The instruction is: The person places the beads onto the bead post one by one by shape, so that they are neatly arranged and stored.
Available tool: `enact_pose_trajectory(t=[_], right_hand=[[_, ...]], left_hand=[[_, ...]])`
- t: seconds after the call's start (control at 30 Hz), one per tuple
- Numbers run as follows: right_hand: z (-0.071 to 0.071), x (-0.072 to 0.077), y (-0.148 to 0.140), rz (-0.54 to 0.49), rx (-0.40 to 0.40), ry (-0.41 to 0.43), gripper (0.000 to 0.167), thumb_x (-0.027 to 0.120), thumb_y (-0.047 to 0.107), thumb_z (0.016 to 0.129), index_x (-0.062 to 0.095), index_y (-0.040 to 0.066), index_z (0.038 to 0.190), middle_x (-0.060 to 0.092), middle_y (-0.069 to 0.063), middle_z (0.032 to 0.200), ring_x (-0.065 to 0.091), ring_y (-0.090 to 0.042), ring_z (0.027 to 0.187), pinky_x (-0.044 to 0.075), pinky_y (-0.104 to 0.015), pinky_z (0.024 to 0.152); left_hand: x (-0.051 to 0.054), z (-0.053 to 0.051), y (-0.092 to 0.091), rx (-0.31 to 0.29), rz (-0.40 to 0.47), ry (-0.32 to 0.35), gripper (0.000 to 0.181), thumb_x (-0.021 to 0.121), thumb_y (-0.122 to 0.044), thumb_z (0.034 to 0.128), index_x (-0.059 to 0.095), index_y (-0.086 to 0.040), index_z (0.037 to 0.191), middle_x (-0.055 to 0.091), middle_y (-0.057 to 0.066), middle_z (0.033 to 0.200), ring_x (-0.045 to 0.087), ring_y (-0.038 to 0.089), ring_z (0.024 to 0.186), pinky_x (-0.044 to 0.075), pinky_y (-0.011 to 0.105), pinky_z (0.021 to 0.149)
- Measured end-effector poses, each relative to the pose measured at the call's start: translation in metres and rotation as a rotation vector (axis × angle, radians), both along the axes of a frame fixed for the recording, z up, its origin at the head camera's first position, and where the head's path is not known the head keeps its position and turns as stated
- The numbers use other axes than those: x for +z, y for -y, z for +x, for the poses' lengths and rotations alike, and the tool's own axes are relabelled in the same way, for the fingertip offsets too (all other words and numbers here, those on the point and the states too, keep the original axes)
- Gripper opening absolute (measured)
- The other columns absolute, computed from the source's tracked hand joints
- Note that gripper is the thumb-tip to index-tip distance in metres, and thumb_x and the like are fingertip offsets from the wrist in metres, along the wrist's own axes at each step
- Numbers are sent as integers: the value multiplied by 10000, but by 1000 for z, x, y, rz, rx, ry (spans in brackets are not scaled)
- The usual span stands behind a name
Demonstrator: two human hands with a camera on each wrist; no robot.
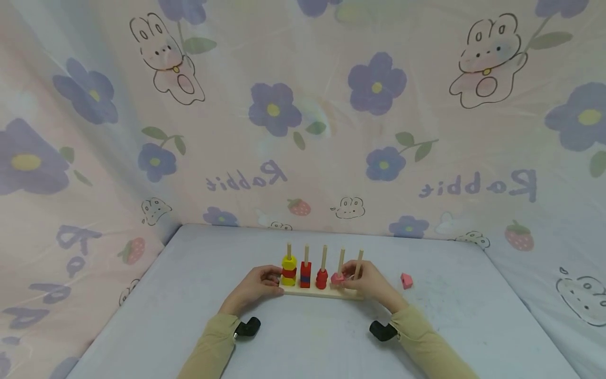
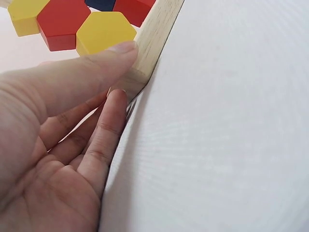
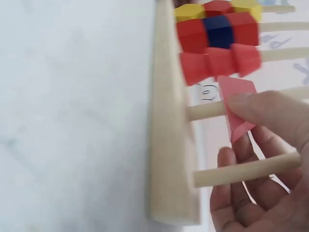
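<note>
A wooden peg board (image 1: 322, 293) with several upright pegs stands across the table. My left hand (image 1: 258, 284) grips its left end, thumb at the front edge and fingers round the end. My right hand (image 1: 373, 282) pinches a pink block (image 3: 237, 104) that sits round the fourth peg, above the base and apart from it in the right wrist view. The first peg bears yellow and red blocks (image 1: 289, 272); the second, red and dark blue blocks (image 1: 305, 275); the third, red blocks (image 1: 322, 279). The fifth peg (image 3: 246, 170) is bare, beside my right fingers.
Another pink block (image 1: 406, 281) lies on the white table to the right of the board. A patterned cloth (image 1: 322, 158) hangs behind the table and along its left side. Black wrist devices (image 1: 248, 327) sit at both sleeves.
</note>
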State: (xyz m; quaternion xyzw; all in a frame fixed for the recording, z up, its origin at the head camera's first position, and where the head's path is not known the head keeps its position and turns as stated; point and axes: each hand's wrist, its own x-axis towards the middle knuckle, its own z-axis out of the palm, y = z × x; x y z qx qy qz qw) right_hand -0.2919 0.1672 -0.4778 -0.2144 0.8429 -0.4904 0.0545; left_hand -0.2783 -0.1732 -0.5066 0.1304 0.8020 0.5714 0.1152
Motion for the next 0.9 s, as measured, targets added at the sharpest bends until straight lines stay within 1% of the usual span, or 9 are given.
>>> enact_pose_trajectory(t=[0.07,0.17,0.3,0.4,0.53,0.6,0.73,0.9], right_hand=[[2,-5,2,42,-4,-33,237,799,78,749,682,41,952,644,-12,870,582,-176,830,496,-258,719],[4,-9,4,83,-10,-68,248,815,73,729,680,59,936,635,-3,861,565,-179,830,483,-265,731],[6,-8,4,105,-13,-68,255,808,63,740,671,55,955,635,-9,888,560,-191,847,481,-271,746],[8,-5,2,101,-8,-65,290,803,66,749,669,49,1006,657,-20,932,582,-195,871,492,-276,747],[11,0,-9,81,4,-82,336,786,49,767,651,14,1073,664,-79,990,602,-212,903,508,-311,747],[13,3,-17,78,14,-108,344,770,36,780,638,-8,1095,660,-120,1019,609,-235,928,512,-335,755],[15,11,-35,83,9,-151,353,754,33,802,621,-1,1127,649,-153,1058,611,-296,974,511,-379,772],[19,23,-58,103,-65,-168,392,750,19,805,604,26,1168,639,-162,1082,598,-356,996,505,-415,791]], left_hand=[[-1,0,0,6,1,4,516,804,-126,774,577,-27,1227,596,86,1015,581,203,868,504,263,785],[0,1,0,6,3,5,515,803,-123,775,577,-29,1228,596,84,1011,582,206,869,505,269,787],[0,0,0,-1,7,4,510,803,-115,773,581,-31,1224,596,87,999,581,205,861,506,266,779],[-2,-2,1,-4,13,4,507,804,-102,770,583,-25,1220,595,95,990,579,200,852,508,252,764],[-2,-3,0,-10,26,7,502,800,-83,771,581,-11,1217,593,100,992,579,200,850,510,245,759],[-1,-3,0,-13,20,0,505,801,-89,772,581,-8,1219,595,95,1000,581,195,855,509,244,766],[-2,-3,0,-4,20,7,507,805,-94,767,584,-9,1216,598,87,1003,582,190,858,504,239,780],[-2,-2,1,3,33,22,509,797,-69,770,575,6,1222,593,99,987,581,195,851,514,244,766]])
